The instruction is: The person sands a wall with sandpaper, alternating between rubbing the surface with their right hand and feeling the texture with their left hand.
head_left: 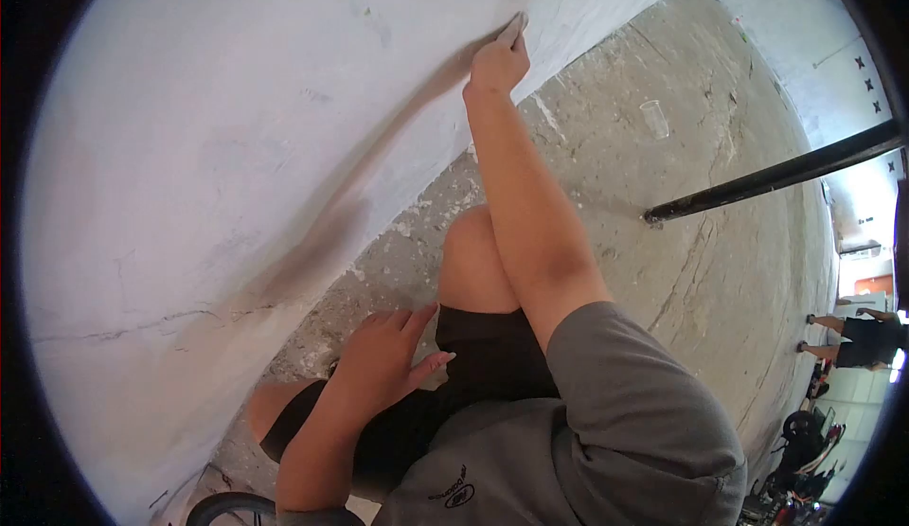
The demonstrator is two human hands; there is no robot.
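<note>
My right hand [499, 64] is stretched out to the white wall [237, 128], near its lower edge. Its fingers are closed at the wall surface, and whatever they may hold is too small to make out. My left hand [388, 351] rests by my dark shorts [492, 351], with its fingers and thumb apart and nothing in it. Faint smudges and a crack mark the wall.
A clear plastic cup [654, 120] lies on the concrete floor [606, 166]. A black pole [776, 174] rises from the floor at the right. Farther off are a person [862, 339] and a motorcycle [803, 436]. A black wheel [232, 507] shows at the bottom left.
</note>
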